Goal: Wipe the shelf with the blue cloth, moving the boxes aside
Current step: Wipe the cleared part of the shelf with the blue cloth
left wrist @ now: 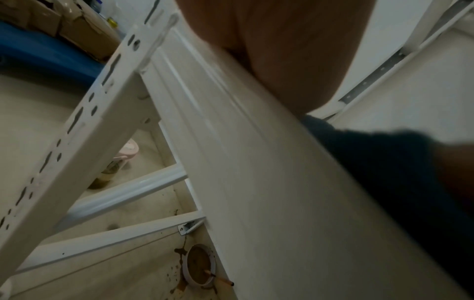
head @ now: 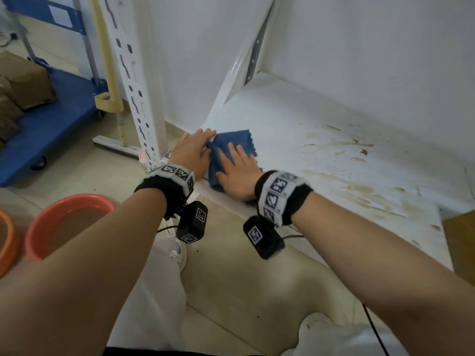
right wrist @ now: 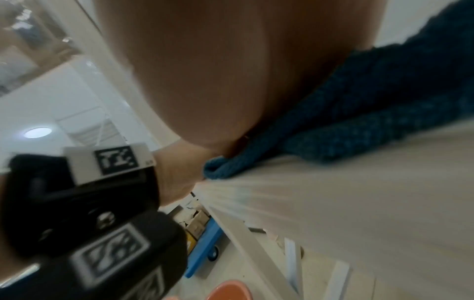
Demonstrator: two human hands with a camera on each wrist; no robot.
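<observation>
The blue cloth (head: 232, 146) lies folded on the left front corner of the white shelf (head: 295, 116). My right hand (head: 237, 160) lies flat on it with the fingers spread and straight, pressing it down. Just left of it my left hand (head: 199, 141) rests flat on the shelf's corner, its thumb side touching the cloth's edge. Brown stains (head: 341, 147) cover the shelf's middle and right. In the right wrist view the palm (right wrist: 218, 71) sits on the cloth (right wrist: 372, 111). The left wrist view shows the palm (left wrist: 269, 50) on the shelf edge (left wrist: 256, 182) beside the cloth (left wrist: 384, 162).
A cardboard box (head: 460, 240) stands at the shelf's right end. The perforated white upright (head: 133, 86) rises left of my hands. On the floor are two orange basins (head: 64, 222) and a blue cart (head: 51, 116) carrying brown boxes (head: 23, 83). A stained dish (left wrist: 200, 268) sits under the shelf.
</observation>
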